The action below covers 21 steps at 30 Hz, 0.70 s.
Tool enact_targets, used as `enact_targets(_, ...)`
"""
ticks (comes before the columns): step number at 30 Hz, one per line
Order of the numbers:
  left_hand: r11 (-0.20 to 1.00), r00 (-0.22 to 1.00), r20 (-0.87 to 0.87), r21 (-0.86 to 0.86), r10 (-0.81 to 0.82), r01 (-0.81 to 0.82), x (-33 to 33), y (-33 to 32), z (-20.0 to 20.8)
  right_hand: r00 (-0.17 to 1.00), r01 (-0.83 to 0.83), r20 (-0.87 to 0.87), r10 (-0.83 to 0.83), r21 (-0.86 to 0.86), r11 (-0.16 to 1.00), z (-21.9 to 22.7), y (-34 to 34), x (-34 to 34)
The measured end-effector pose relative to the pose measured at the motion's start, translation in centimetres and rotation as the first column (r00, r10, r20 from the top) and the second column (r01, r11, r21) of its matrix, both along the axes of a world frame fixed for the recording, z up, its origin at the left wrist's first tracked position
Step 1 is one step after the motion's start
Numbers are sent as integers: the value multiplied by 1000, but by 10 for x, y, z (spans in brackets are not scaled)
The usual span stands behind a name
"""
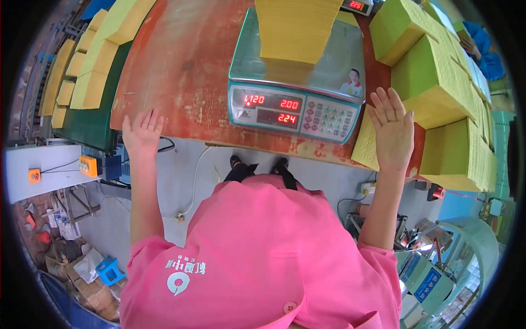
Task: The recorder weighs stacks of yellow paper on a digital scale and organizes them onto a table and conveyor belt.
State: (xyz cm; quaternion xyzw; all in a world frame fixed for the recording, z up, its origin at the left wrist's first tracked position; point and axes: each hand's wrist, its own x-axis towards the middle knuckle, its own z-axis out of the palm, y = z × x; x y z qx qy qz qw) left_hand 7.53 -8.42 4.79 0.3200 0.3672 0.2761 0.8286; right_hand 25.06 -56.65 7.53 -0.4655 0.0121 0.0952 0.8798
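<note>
Palm up with its fingers stretched out, my left hand [143,131] is at the near left edge of the red-brown worn table [175,71] and holds nothing. My right hand [393,129] is likewise open and bare, over the table's right part beside the digital scale [296,112]. Under and beside that hand lies a flat yellow sheet or stack [366,147], partly hidden by it. On the scale's glass-like top stands a tall stack of yellow paper [296,33], away from both hands. Red digits glow on the scale's display.
Yellow paper stacks [438,82] line the table's right side; more yellow stacks [93,88] rest on a green surface at left. A second display [356,5] is at the far edge. Behind the right stacks, a person's blue sleeve [482,49] shows. A blue stool [110,271] is lower left.
</note>
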Motion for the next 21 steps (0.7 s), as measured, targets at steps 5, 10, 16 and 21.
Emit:
enact_targets(5,999,999,6,30,-36,36,27,-39,16,998,-62,18,61,22,998,5,18,14)
enact_targets(10,943,920,205,73,-333,325,91,-80,42,993,-110,49,107,73,991,12,47,17)
enact_targets(16,892,866,221,170,-449,419,160,-102,78,992,-112,70,109,46,993,19,67,37)
enact_targets(21,780,811,101,365,-576,509,218,-126,133,993,-62,97,65,-38,997,14,93,104)
